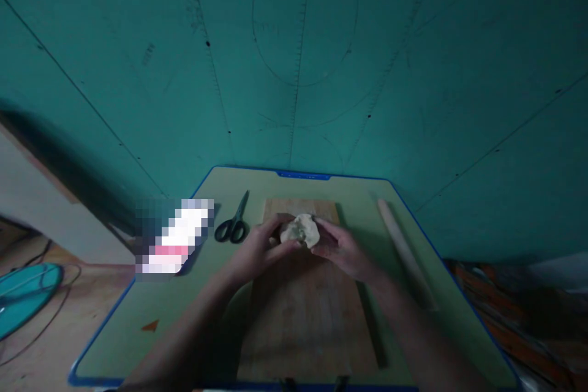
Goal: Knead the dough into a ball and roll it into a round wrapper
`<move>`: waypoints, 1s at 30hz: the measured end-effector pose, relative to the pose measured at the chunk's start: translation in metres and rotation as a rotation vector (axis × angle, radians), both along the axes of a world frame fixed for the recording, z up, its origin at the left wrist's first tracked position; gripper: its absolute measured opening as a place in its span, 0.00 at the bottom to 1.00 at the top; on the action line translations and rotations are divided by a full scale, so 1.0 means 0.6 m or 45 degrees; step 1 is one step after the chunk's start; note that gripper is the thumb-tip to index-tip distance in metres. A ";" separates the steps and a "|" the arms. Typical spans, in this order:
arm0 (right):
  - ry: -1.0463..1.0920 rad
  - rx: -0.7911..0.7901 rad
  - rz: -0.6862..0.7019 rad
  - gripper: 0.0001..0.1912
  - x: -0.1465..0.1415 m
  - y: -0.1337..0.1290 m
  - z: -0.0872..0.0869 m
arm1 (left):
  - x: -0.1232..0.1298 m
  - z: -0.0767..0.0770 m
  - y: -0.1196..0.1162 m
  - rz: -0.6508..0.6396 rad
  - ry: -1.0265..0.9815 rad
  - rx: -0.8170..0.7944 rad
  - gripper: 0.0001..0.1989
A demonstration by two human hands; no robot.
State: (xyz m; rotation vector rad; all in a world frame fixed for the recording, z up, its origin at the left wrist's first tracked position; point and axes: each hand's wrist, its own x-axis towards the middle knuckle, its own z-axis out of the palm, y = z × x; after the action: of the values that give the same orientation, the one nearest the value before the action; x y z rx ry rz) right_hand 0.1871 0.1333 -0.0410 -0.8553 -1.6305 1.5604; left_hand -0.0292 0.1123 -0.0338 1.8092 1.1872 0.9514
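Note:
A pale lump of dough [301, 231] with an uneven, hollowed top is held above the far part of a wooden board [307, 318]. My left hand [265, 247] grips its left side, thumb at the near edge and fingers curled behind. On the right side, my right hand [342, 246] holds it between thumb and fingers. Black-handled scissors [236, 223] lie left of the board, blades pointing away. A pale rolling pin [407, 251] rests to the right of the board.
The green table [105, 349] has a blue rim and stands against a teal wall [294, 73]. A pixelated bright object [179, 236] is at the table's left edge. A small orange piece [150, 325] lies front left. A turquoise round object [30, 294] is beyond the left side.

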 end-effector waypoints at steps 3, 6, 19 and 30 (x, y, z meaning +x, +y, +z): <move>-0.024 0.036 -0.055 0.35 0.007 -0.010 0.004 | 0.005 -0.001 -0.005 -0.060 -0.034 -0.049 0.27; -0.094 0.175 -0.116 0.29 0.010 -0.017 0.012 | 0.011 -0.004 -0.010 -0.081 -0.044 -0.063 0.30; -0.107 0.375 -0.247 0.15 0.009 -0.017 -0.006 | 0.027 -0.020 -0.022 -0.024 0.006 0.212 0.28; 0.080 0.134 -0.375 0.17 -0.012 -0.022 -0.011 | 0.038 -0.020 -0.021 0.147 -0.120 0.237 0.24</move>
State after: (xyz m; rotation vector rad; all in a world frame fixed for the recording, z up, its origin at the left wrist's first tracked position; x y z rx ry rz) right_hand 0.1799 0.1203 -0.0473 -0.9329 -1.4540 1.2735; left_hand -0.0066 0.0995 -0.0457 1.8322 1.1880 1.2354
